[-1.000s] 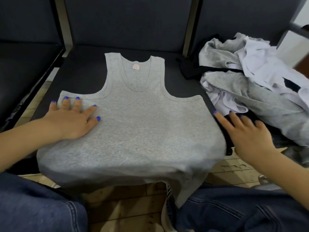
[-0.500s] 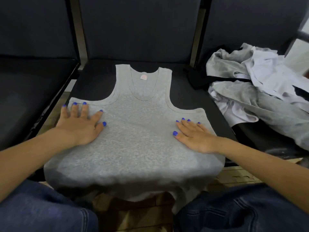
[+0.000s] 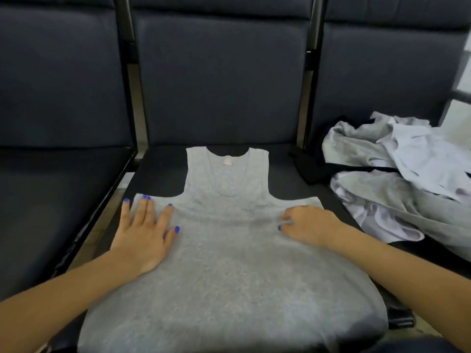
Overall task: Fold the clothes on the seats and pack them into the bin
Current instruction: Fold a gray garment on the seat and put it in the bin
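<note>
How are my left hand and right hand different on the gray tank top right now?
The left hand lies flat with fingers spread on the gray tank top; the right hand has curled fingers pinching the fabric. The left sits at the top's left edge, the right nearer its right armhole. Both rest on the top.

tank top (image 3: 229, 263) hem cut off at btm edge, clothes pile (image 3: 407, 189) cropped at rt edge, whole view blurry

seat (image 3: 158, 171): tank top (image 3: 229, 263) flat | next seat (image 3: 433, 256): clothes pile (image 3: 397, 179)
</note>
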`<move>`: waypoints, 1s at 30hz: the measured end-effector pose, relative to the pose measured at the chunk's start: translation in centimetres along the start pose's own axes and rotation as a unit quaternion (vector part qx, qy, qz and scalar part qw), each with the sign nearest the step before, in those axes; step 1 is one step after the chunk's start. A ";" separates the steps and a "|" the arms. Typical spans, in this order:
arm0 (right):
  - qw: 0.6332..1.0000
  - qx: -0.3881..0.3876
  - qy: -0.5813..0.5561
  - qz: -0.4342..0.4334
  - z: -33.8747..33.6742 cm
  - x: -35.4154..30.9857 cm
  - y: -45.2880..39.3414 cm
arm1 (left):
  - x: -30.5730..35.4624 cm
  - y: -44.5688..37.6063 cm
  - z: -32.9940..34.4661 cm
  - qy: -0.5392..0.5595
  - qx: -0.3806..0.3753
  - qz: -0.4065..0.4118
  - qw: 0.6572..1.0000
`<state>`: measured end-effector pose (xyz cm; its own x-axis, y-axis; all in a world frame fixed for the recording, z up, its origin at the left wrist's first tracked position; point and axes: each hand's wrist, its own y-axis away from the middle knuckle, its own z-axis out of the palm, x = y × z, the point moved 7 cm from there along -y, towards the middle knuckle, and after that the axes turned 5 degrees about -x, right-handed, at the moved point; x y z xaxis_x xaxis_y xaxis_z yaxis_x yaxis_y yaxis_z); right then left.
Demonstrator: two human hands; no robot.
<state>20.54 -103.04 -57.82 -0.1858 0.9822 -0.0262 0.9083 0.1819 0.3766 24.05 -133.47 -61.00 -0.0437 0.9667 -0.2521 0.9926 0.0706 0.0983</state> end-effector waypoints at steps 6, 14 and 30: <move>0.994 0.087 -0.060 -0.006 -4.4 -2.4 -3.5 | 0.4 -3.0 -2.6 0.104 0.082 0.036 0.991; 0.953 0.139 -0.257 0.079 -6.9 -2.2 -14.0 | -0.7 -13.4 -4.7 0.240 0.048 -0.080 0.966; 0.942 0.183 -0.276 0.055 -14.3 0.9 -24.4 | -3.1 -27.7 -8.0 0.350 0.017 -0.127 0.928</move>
<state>-7.12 -107.25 -53.76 0.0482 0.8518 -0.5216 0.9979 -0.0182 0.0625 -4.18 -136.49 -55.27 -0.3276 0.8438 0.4250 0.9428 0.3215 0.0885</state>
